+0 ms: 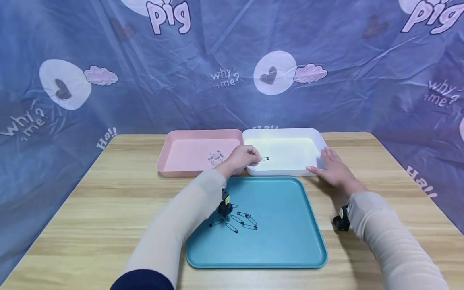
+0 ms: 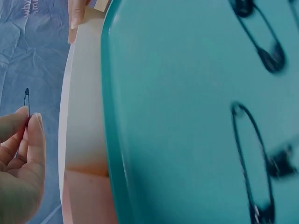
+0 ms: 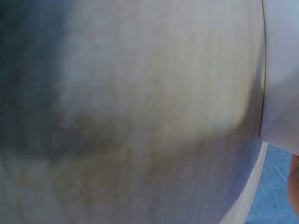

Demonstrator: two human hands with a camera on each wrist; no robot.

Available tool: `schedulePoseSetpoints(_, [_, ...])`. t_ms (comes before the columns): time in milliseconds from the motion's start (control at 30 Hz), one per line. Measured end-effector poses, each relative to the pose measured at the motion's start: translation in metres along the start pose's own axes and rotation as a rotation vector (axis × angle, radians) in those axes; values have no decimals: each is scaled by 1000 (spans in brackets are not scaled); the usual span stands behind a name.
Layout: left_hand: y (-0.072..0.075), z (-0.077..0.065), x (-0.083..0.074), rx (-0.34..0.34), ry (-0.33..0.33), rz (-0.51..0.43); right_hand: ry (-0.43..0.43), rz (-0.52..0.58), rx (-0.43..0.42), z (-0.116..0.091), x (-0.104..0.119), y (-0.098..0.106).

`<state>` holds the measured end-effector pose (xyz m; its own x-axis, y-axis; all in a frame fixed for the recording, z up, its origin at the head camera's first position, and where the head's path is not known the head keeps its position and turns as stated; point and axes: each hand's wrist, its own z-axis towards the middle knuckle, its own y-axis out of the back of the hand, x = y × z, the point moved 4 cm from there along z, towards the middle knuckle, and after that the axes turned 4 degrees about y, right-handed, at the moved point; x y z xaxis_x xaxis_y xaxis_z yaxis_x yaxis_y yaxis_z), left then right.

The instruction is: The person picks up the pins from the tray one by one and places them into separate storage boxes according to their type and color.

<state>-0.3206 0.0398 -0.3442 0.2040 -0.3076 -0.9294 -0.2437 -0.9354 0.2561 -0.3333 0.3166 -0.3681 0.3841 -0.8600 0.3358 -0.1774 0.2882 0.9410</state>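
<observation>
Between thumb and fingertips, my left hand (image 1: 243, 158) pinches a safety pin (image 1: 265, 158) over the left part of the white tray (image 1: 286, 172). In the left wrist view the pin (image 2: 27, 100) sticks out from the fingertips, its dark head away from the hand. My right hand (image 1: 335, 169) rests with straight fingers at the right wall of the white tray. Several safety pins (image 1: 232, 228) lie on the blue tray (image 1: 282, 241), partly hidden by the left wrist. More pins (image 1: 216, 158) lie in the pink tray (image 1: 181, 155).
The pink and white trays stand side by side behind the blue tray on a wooden table (image 1: 94, 209). A blue printed cloth (image 1: 203, 92) hangs behind the table. Black wrist cameras (image 1: 225, 207) sit under both forearms.
</observation>
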Motion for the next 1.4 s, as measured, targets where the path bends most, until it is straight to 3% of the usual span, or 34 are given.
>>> schedulePoseSetpoints(167, [-10,6,-4,-18,-27,58,-26,21,-2,0,2,5])
schedulePoseSetpoints(367, [-21,11,-5,-48,-14,94,-42,51,0,0,3,5])
schedulePoseSetpoints(900, [-36,23,-1,-78,-6,33,-26,73,-53,-2,6,1])
schedulePoseSetpoints(1200, [-35,34,6,-102,22,146,-29,63,-64,-3,5,-1])
schedulePoseSetpoints(1400, [-35,37,7,-104,52,154,-30,56,-73,-2,4,-1])
